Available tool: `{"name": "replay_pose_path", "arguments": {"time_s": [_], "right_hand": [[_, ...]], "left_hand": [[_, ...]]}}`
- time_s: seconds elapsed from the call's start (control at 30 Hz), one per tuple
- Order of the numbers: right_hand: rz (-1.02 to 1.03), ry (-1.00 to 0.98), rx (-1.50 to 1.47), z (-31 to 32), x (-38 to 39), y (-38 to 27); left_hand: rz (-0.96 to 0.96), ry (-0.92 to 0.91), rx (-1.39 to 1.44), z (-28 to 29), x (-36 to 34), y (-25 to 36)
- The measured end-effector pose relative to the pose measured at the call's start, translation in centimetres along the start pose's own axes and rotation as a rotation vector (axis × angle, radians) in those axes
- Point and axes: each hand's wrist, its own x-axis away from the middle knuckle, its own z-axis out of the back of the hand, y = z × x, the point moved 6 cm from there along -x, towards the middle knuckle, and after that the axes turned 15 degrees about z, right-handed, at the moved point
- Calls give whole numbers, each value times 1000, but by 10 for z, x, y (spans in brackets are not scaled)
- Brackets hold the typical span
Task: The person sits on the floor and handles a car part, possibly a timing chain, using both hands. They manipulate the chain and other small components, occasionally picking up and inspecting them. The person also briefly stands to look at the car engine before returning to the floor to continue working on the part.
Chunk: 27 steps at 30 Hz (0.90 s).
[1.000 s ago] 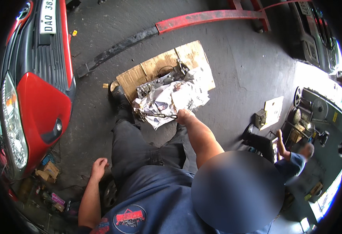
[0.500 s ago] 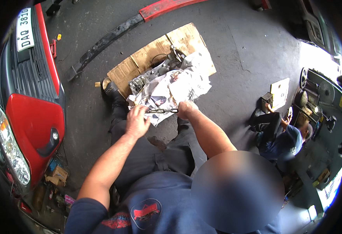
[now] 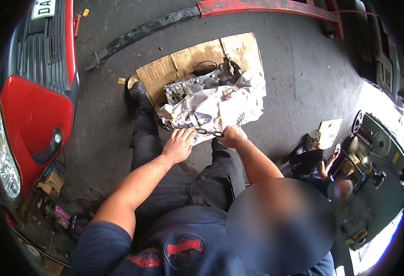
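Note:
A dark link chain runs between my two hands, low over the near side of a grey metal engine part. My right hand is closed around the chain's right end. My left hand has its fingers bent over the chain farther left; they hide part of the links. Crumpled printed paper sheets cover the near side of the engine part. Beneath lies a flattened cardboard sheet on the floor, and my legs stand apart just this side of it.
A red car front stands at the left. Beyond the cardboard, a red and black metal beam crosses the floor. A co-worker sits low at the right, near a box and a rack of parts. Boxes lie at lower left.
The view has shifted, so the engine part and cardboard appear farther right. Both my hands still hold the chain, which slants slightly more now. The co-worker's arm has moved up.

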Motion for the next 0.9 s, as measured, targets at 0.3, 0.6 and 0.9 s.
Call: {"name": "replay_pose_path", "arguments": {"time_s": [0.3,0.6,0.9], "right_hand": [[-1,75,-56,-4,-7,0],[96,226,-268,4,-11,9],[196,384,-173,20,-5,-1]], "left_hand": [[128,-129,166,1,-14,-10],[185,21,298,6,-18,-38],[302,-86,327,19,-28,-40]]}}
